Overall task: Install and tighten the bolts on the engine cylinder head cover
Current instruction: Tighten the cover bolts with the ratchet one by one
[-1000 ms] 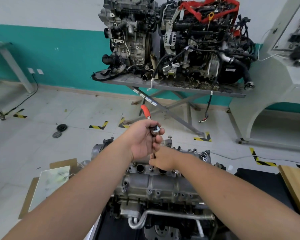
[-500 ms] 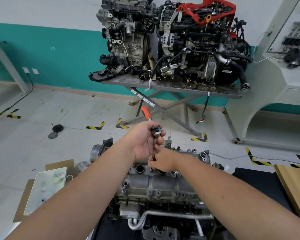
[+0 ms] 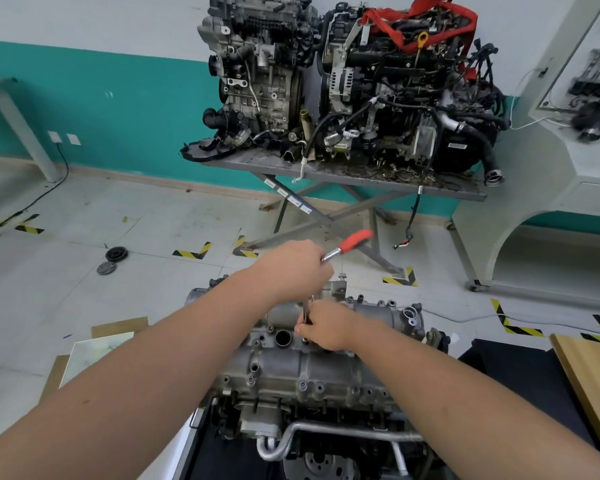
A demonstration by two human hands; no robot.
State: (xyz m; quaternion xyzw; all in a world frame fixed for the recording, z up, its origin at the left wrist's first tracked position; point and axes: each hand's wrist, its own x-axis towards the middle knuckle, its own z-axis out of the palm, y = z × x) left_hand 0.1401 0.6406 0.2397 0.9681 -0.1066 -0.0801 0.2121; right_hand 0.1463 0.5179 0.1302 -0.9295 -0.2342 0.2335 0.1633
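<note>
The grey cylinder head cover [image 3: 312, 368] tops the engine in front of me, with several bolts along its edges. My left hand [image 3: 291, 271] grips the head of a ratchet wrench whose red handle [image 3: 355, 240] points up and to the right. Below it, my right hand [image 3: 328, 329] pinches the thin extension shaft [image 3: 306, 308] that stands upright on the cover. The bolt under the shaft's tip is hidden by my fingers.
Two other engines stand on a grey metal table [image 3: 326, 173] against the teal wall. A wooden board [image 3: 593, 379] lies at the right, cardboard and a white sheet [image 3: 94, 351] on the floor at the left. Two round black parts [image 3: 113, 258] lie on the tiles.
The red handle has swung from pointing up-left to pointing up-right, turned by my left hand. My right hand stays on the shaft.
</note>
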